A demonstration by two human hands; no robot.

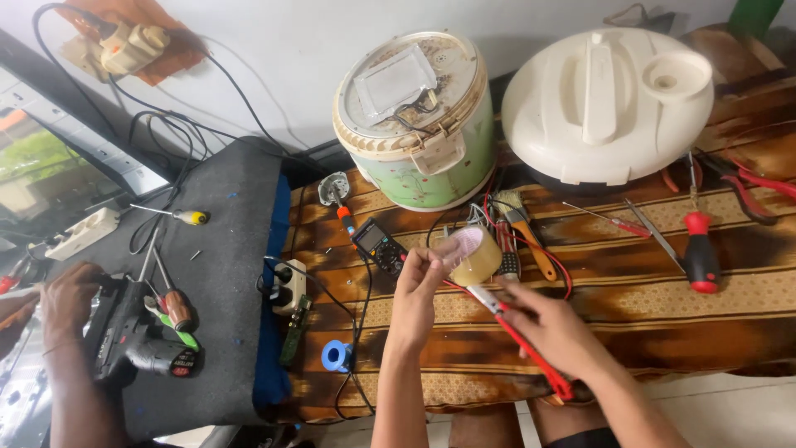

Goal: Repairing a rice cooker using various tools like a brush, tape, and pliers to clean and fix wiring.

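My left hand (417, 286) holds a roll of clear tape (475, 255) up over the brown patterned cloth (630, 290). My right hand (554, 325) grips a red utility knife (522, 336), with its blade end just under the tape roll. Just left of the roll lies a dark multimeter (377, 245) with red and black leads. A brush with a wooden handle (531, 234) lies just behind the roll.
A green rice cooker (414, 116) lies tipped with its base showing; a white cooker lid (605, 104) sits to its right. A red screwdriver (701, 249) and pliers (746, 187) lie right. Another person's hand (70, 299) holds a cordless drill (137, 340) on grey felt at left. Blue tape roll (336, 355) near front.
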